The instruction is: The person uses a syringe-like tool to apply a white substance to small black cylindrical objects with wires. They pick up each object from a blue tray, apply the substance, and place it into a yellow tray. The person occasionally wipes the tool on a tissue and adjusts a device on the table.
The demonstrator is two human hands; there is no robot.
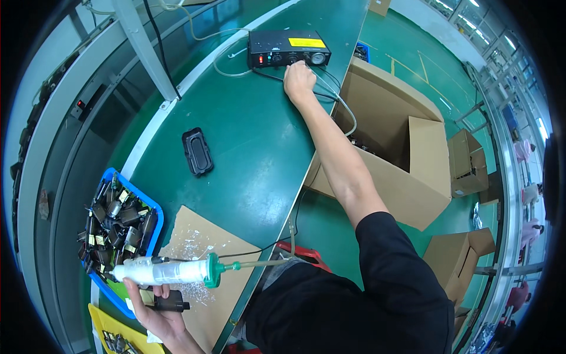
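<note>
My left hand (158, 321) holds a white dispensing syringe (177, 272) with a green cap, lying nearly level over the near end of the bench. A black cylindrical part (170, 301) sits under the syringe, against the fingers of that same hand. A thin hose runs from the green cap toward my body. Stretched far forward, my right hand (299, 81) is closed at the front panel of a black dispenser control box (277, 42) with a yellow label and a round gauge (318, 58). Its fingertips appear to grip a knob, which they mostly hide.
A blue bin (154, 215) full of black motor-like parts stands at the left, with a yellow tray (106, 321) nearer. Spotted cardboard (236, 251) and a black plastic tray (197, 151) lie on the green bench (253, 141). An open carton (383, 183) adjoins its right edge.
</note>
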